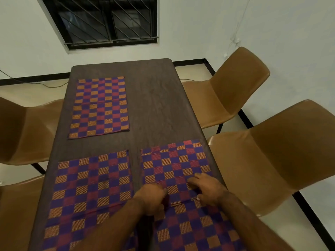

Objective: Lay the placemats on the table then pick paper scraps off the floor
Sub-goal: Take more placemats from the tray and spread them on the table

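Three purple, red and orange checkered placemats lie on the dark brown table (154, 98): one at the far left (99, 107), one at the near left (90, 192) and one at the near right (192, 227). A folded placemat (174, 163) lies across the far part of the near-right one. My left hand (152, 198) grips the near edge of this folded mat with curled fingers. My right hand (206, 189) pinches the same edge further right, fingers on top and thumb under it. No paper scraps are in view.
Two tan chairs stand on the right of the table (235, 91) (282, 163) and two on the left (23, 131) (16, 211). A barred window (108, 20) is in the far wall. A cable (50, 86) runs along the floor at the back left.
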`<state>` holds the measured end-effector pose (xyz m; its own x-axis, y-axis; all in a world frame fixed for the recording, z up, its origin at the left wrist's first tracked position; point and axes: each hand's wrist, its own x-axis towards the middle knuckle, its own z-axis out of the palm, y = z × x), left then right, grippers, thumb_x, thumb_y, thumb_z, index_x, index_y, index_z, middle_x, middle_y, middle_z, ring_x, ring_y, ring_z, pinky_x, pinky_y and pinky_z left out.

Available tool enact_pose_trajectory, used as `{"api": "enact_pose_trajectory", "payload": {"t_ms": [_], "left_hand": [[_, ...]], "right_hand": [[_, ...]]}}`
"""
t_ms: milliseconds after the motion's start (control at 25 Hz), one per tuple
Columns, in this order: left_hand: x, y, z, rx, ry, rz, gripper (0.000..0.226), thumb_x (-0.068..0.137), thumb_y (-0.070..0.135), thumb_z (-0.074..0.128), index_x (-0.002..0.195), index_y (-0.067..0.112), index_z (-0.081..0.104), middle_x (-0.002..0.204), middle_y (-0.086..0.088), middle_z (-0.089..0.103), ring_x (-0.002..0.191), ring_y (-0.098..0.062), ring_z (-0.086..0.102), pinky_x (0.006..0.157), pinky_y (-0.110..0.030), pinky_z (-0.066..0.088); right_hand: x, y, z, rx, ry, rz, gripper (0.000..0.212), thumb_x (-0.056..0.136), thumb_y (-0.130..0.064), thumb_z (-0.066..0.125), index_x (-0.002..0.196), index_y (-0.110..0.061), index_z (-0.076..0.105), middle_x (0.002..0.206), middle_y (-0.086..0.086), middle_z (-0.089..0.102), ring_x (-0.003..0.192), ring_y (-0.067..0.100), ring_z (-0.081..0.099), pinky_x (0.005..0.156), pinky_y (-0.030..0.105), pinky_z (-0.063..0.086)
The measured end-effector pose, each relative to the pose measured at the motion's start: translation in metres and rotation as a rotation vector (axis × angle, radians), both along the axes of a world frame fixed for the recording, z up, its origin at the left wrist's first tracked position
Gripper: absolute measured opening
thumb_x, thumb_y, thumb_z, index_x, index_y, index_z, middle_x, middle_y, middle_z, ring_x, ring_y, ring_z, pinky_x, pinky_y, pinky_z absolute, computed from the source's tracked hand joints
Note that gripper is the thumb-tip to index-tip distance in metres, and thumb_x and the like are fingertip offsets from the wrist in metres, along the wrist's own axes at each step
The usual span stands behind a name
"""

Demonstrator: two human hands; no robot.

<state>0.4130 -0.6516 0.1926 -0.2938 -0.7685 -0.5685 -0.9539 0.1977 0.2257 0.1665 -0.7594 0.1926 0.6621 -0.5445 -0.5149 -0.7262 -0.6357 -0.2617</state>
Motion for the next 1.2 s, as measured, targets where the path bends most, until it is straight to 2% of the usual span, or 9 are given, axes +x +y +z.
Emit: {"api": "enact_pose_trajectory", "payload": {"t_ms": [120,240,360,480,600,800,960,1040,1200], "left_hand": [[0.004,-0.004,0.003,0.0,0.016,0.002,0.031,0.098,0.034,0.055,0.124,0.017,0.057,0.119,-0.006,0.064,0.109,-0.027,0.061,0.091,-0.042,0.051],[0.004,0.001,0.002,-0.018,-0.008,-0.039,0.044,0.094,0.036,0.061,0.132,0.017,0.052,0.124,-0.008,0.06,0.111,-0.028,0.058,0.094,-0.045,0.053],[-0.005,0.007,-0.004,-0.109,-0.051,-0.109,0.039,0.098,0.029,0.061,0.132,0.01,0.054,0.124,-0.013,0.059,0.109,-0.031,0.059,0.091,-0.047,0.054],[-0.009,0.007,-0.005,-0.176,-0.074,-0.092,0.027,0.103,0.026,0.054,0.124,0.01,0.057,0.119,-0.015,0.064,0.103,-0.031,0.062,0.09,-0.048,0.054],[-0.003,-0.001,0.0,-0.332,-0.085,-0.009,0.032,0.097,0.036,0.061,0.122,0.016,0.057,0.117,-0.009,0.063,0.108,-0.03,0.054,0.098,-0.047,0.042],[0.011,-0.02,0.015,-0.426,-0.085,0.111,0.03,0.096,0.035,0.059,0.12,0.018,0.056,0.119,-0.009,0.064,0.116,-0.031,0.052,0.103,-0.047,0.037],[0.029,-0.034,0.024,-0.432,-0.083,0.194,0.03,0.093,0.038,0.059,0.117,0.019,0.057,0.114,-0.007,0.066,0.113,-0.029,0.054,0.099,-0.046,0.039],[0.039,-0.046,0.03,-0.44,-0.083,0.204,0.026,0.094,0.036,0.054,0.113,0.019,0.062,0.112,-0.006,0.069,0.11,-0.028,0.055,0.096,-0.045,0.039],[0.063,-0.083,0.041,-0.397,-0.13,0.25,0.019,0.092,0.031,0.057,0.097,0.018,0.07,0.099,-0.005,0.07,0.101,-0.026,0.058,0.085,-0.042,0.047]], "right_hand": [[0.003,-0.005,0.008,0.007,0.001,0.0,0.05,0.077,-0.026,0.064,0.123,-0.034,0.047,0.112,-0.008,0.054,0.101,0.015,0.05,0.079,0.03,0.044],[0.007,0.0,0.008,-0.025,0.027,0.031,0.078,0.075,-0.059,0.063,0.143,-0.032,0.034,0.128,-0.006,0.05,0.112,0.02,0.05,0.089,0.038,0.047],[0.013,0.015,0.001,-0.103,0.044,0.038,0.09,0.072,-0.069,0.062,0.145,-0.033,0.026,0.133,-0.004,0.045,0.118,0.023,0.048,0.093,0.043,0.045],[0.017,0.025,-0.005,-0.15,0.008,-0.004,0.083,0.077,-0.061,0.061,0.147,-0.032,0.026,0.135,-0.005,0.048,0.119,0.021,0.049,0.094,0.042,0.044],[0.021,0.029,-0.006,-0.255,-0.04,-0.035,0.059,0.087,-0.036,0.057,0.142,-0.033,0.035,0.125,-0.004,0.06,0.11,0.021,0.057,0.09,0.039,0.046],[0.014,0.021,0.015,-0.357,0.0,-0.136,0.044,0.083,-0.029,0.061,0.127,-0.031,0.053,0.105,-0.004,0.07,0.098,0.023,0.065,0.085,0.038,0.048],[0.013,-0.009,0.051,-0.329,0.121,-0.158,0.024,0.087,-0.021,0.053,0.108,-0.028,0.06,0.1,-0.002,0.068,0.09,0.022,0.065,0.067,0.03,0.044],[0.019,-0.03,0.07,-0.31,0.196,-0.148,0.021,0.092,-0.023,0.05,0.108,-0.028,0.063,0.1,0.001,0.069,0.091,0.024,0.067,0.072,0.033,0.051],[0.048,-0.084,0.092,-0.332,0.286,-0.117,0.021,0.094,-0.02,0.051,0.108,-0.023,0.066,0.105,0.004,0.07,0.098,0.027,0.068,0.081,0.037,0.053]]}}
